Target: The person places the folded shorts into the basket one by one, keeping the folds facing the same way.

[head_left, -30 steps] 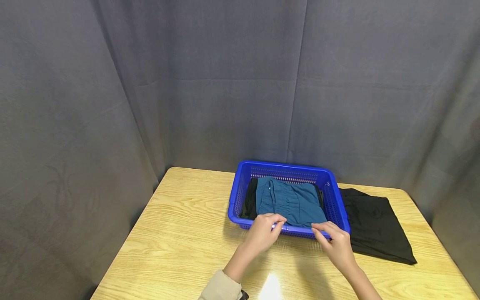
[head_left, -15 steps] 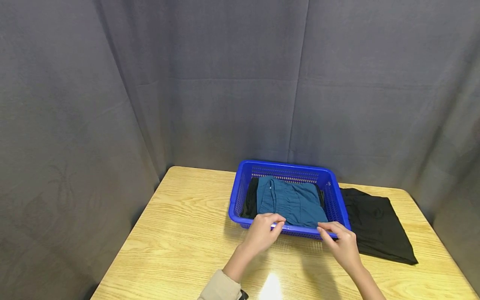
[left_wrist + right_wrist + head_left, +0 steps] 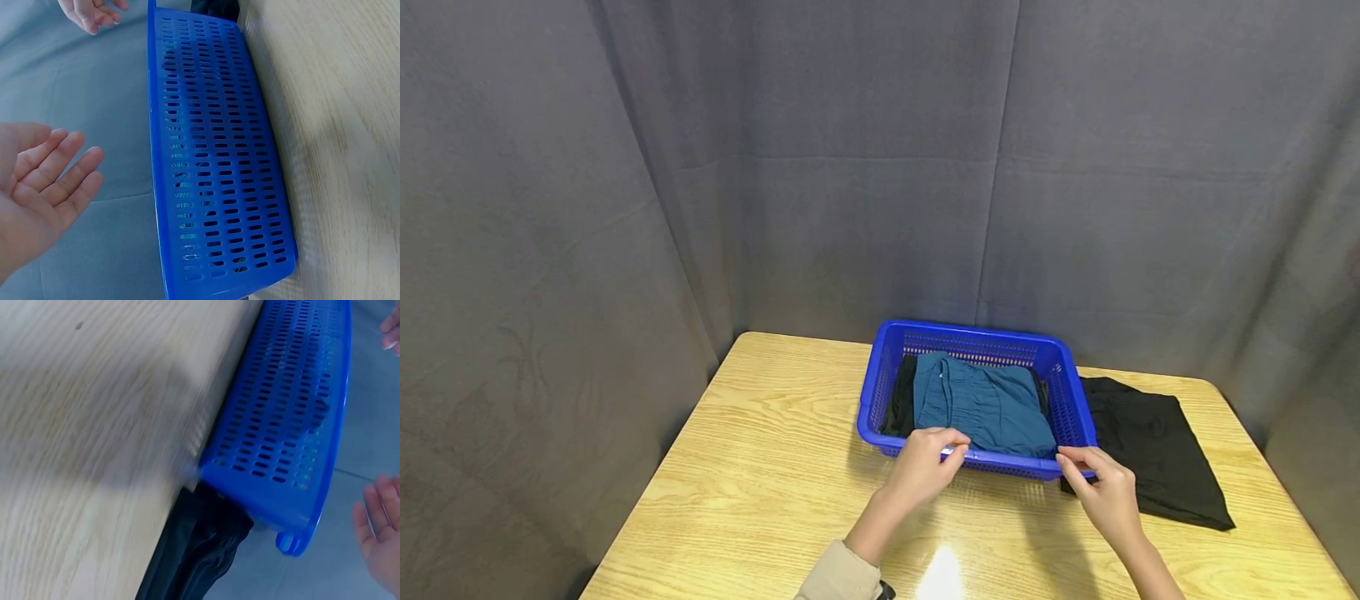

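Note:
A blue perforated plastic basket (image 3: 868,400) holds a folded teal garment (image 3: 992,408) with an elastic gathered band. Dark cloth (image 3: 901,400) lies under it, showing at the left. My left hand (image 3: 921,467) hovers above the near rim, left of its middle. In the left wrist view its fingers (image 3: 69,181) are loosely bent and hold nothing, apart from the basket wall. Over the near right corner is my right hand (image 3: 1105,492). The right wrist view shows its fingers (image 3: 378,509) nearly straight, with nothing held.
A black folded garment (image 3: 1165,458) lies flat on the wooden table (image 3: 760,467), right of the basket and partly behind it and my right hand. Grey curtains (image 3: 865,208) hang behind the table and along its left side.
My right hand has moved right along the basket's near rim, toward the corner. The left hand, the basket and the garments stay where they were.

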### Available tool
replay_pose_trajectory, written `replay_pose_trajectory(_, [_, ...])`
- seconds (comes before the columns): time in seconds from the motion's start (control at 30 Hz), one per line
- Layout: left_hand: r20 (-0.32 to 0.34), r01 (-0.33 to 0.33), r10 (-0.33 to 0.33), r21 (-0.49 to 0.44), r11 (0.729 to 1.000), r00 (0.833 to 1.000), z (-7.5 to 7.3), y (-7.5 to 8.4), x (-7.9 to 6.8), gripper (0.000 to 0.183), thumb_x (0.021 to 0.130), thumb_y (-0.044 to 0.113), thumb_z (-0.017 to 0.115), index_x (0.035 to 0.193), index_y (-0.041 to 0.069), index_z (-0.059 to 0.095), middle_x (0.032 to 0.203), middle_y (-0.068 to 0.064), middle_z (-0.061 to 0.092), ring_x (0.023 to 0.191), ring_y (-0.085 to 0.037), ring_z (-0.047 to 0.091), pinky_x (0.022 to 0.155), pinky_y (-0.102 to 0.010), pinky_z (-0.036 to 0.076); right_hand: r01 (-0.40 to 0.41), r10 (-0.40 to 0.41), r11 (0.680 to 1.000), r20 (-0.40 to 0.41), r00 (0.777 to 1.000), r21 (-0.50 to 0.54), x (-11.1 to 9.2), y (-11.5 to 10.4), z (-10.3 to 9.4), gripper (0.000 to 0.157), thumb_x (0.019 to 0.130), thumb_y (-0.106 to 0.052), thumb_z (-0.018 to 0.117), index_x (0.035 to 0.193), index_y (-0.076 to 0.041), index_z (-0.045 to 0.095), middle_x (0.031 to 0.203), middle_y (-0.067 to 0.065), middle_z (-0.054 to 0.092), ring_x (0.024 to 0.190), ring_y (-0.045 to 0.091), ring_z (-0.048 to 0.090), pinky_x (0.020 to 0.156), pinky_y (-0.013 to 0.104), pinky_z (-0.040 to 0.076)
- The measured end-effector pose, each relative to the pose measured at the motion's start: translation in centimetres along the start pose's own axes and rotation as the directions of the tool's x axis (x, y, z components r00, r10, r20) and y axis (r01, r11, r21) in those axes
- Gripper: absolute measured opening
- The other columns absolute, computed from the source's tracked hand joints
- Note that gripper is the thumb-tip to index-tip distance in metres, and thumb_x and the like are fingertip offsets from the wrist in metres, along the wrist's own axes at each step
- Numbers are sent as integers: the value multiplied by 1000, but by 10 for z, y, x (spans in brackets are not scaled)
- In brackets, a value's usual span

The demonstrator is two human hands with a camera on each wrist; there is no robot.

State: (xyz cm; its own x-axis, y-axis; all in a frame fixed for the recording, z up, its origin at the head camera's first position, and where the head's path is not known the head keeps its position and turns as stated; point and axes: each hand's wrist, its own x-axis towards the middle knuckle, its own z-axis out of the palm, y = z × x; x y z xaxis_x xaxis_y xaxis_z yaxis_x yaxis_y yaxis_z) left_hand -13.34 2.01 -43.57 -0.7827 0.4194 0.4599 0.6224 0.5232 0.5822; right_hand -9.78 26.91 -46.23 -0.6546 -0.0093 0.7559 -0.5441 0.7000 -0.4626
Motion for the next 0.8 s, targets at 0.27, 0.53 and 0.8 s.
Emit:
replay_pose_trajectory(0.27, [10,24,-24,-10,1000,1000,1,0,-1,13,86,10,60,91,5,71,90,-3,69,87,-12,65,75,-19,49,5,0,999,-94,996,53,-16,31,-3,13,72,7,69,82,-2,71,75,3,67,69,-9,54,58,5,42])
replay_pose_trajectory(0.53, [-5,10,-10,-10,1000,1000,1,-1,-1,13,85,9,60,90,4,71,89,-4,69,86,-12,65,73,-18,49,-42,44,999,-149,988,17,-63,119,2,18,75,-1,72,87,-15,73,81,-6,68,68,-3,58,56,7,44])
replay_pose_trajectory(0.8, [-14,6,-6,-11,1000,1000,1,-2,-2,12,85,9,60,89,5,71,89,-4,70,86,-13,65,75,-19,49,-139,115,984,-190,975,-115,-79,152,-2,16,74,-3,73,83,-16,73,79,-2,68,69,-11,54,62,1,39])
